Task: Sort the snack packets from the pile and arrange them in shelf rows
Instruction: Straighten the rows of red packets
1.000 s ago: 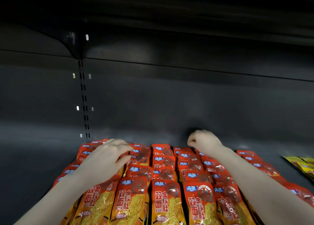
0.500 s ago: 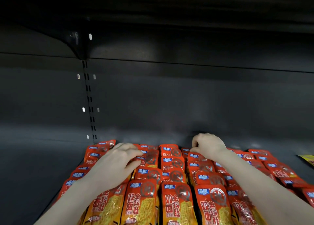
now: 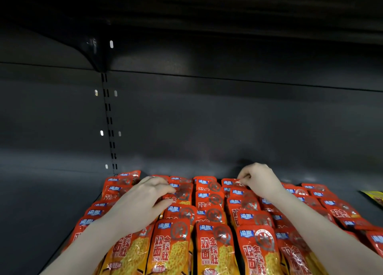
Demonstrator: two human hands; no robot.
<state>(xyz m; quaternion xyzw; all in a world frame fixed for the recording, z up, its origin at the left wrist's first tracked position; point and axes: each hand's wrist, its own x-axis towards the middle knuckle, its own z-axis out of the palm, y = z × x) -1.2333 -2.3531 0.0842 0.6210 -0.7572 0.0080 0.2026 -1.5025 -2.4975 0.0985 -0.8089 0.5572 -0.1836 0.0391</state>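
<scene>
The glossy red-and-orange foil snack packets (image 3: 209,252) lie in overlapping rows on the dark metal shelf (image 3: 51,202). The left hand (image 3: 143,202) rests flat on the packets, its fingers (image 3: 165,189) nearly straight and close together. Farther back, the right hand (image 3: 259,179) has curled fingers (image 3: 243,176) pinching the top edge of one packet in the back row.

Red-orange snack packets (image 3: 209,243), blue logos; dark shelf (image 3: 51,202); possibly yellow packet (image 3: 373,198).
</scene>
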